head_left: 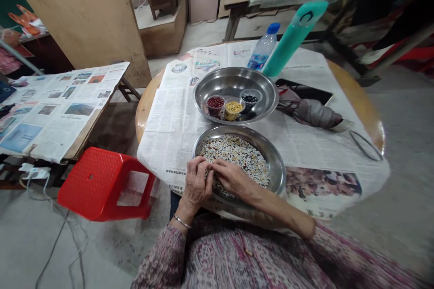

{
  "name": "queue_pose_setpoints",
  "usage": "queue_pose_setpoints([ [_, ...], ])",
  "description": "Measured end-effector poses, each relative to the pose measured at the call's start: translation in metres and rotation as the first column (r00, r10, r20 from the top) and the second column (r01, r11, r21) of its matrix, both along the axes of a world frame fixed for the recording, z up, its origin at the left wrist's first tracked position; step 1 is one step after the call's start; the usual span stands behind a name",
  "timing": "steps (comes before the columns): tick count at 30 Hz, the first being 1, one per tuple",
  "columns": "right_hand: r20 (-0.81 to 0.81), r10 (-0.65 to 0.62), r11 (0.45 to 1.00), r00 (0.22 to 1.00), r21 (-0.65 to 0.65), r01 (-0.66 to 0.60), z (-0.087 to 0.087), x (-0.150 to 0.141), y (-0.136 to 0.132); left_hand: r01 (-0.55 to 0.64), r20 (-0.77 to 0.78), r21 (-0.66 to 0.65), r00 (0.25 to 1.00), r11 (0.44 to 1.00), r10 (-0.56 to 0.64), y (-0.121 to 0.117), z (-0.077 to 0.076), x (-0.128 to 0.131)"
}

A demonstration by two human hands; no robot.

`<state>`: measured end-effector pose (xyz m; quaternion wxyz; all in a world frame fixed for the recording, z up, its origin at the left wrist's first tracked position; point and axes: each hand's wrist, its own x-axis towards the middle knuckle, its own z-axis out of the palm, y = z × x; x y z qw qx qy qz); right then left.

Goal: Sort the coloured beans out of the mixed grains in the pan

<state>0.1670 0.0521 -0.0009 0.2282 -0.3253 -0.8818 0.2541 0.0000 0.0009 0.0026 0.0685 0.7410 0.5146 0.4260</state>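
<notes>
- Left hand (198, 183): fingers bent over the left rim of the metal basin (281, 167); whether they grip anything, I cannot tell.
- Right hand (233, 178): fingers curled in, tips close against the left's; any held piece is hidden.
- Mixed grains (242, 156): beneath and just beyond the fingers.
- Farther beyond the fingers: metal bowl (233, 80) containing cups of red (215, 103), yellow (233, 108) and black beans (250, 98).
</notes>
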Motion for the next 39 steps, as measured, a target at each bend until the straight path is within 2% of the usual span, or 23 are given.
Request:
queue_pose_setpoints([
  [2, 0.043, 0.068, 0.995, 0.997, 0.075, -0.071, 0.003, -0.007, 0.012, 0.000, 0.013, 0.014, 1.000, 1.000, 0.000, 0.001, -0.001, 0.000],
  [4, 0.119, 0.069, 0.982, 0.990, 0.164, -0.088, 0.007, -0.007, 0.027, 0.000, 0.017, 0.021, 1.000, 1.000, -0.001, 0.001, -0.001, 0.001],
  [7, 0.209, -0.055, 0.964, 0.976, 0.266, -0.002, 0.012, 0.007, 0.045, 0.003, 0.012, 0.014, 1.000, 1.000, -0.003, 0.001, -0.002, 0.001],
  [9, 0.224, -0.141, 0.954, 0.964, 0.290, 0.072, 0.013, 0.022, 0.045, 0.003, 0.016, 0.013, 1.000, 1.000, -0.003, 0.001, -0.003, 0.001],
  [13, 0.147, -0.192, 0.958, 0.970, 0.243, 0.152, 0.011, 0.049, 0.017, 0.012, 0.034, 0.015, 0.999, 1.000, -0.012, 0.000, -0.001, 0.000],
  [16, 0.058, -0.265, 0.939, 0.962, 0.243, 0.244, 0.012, 0.063, -0.010, 0.030, -0.001, -0.012, 1.000, 0.999, -0.030, 0.000, 0.008, 0.000],
  [18, 0.008, -0.349, 0.903, 0.937, 0.271, 0.334, 0.010, 0.071, -0.022, 0.072, -0.134, -0.086, 0.988, 0.994, -0.083, 0.000, 0.019, 0.001],
  [20, -0.043, -0.413, 0.865, 0.910, 0.295, 0.407, 0.007, 0.077, -0.030, 0.118, -0.296, -0.213, 0.938, 0.970, -0.179, -0.001, 0.031, 0.004],
  [22, -0.100, -0.432, 0.842, 0.896, 0.311, 0.440, 0.004, 0.079, -0.034, 0.124, -0.406, -0.338, 0.875, 0.933, -0.264, -0.003, 0.042, 0.010],
  [24, -0.162, -0.405, 0.839, 0.900, 0.324, 0.437, 0.001, 0.079, -0.037, 0.098, -0.463, -0.411, 0.834, 0.906, -0.300, -0.005, 0.047, 0.018],
  [26, -0.220, -0.368, 0.840, 0.904, 0.337, 0.424, -0.001, 0.078, -0.039, 0.096, -0.483, -0.443, 0.812, 0.892, -0.327, -0.005, 0.047, 0.027],
  [31, -0.285, -0.330, 0.826, 0.900, 0.375, 0.421, -0.006, 0.077, -0.040, 0.235, -0.471, -0.436, 0.763, 0.869, -0.443, 0.004, 0.033, 0.048],
  [35, -0.300, -0.354, 0.808, 0.886, 0.378, 0.451, -0.011, 0.079, -0.040, 0.208, -0.501, -0.376, 0.774, 0.903, -0.387, 0.030, 0.027, 0.051],
  [39, -0.252, -0.411, 0.803, 0.876, 0.356, 0.479, -0.010, 0.078, -0.043, 0.086, -0.432, -0.271, 0.879, 0.959, -0.200, 0.063, 0.031, 0.038],
])
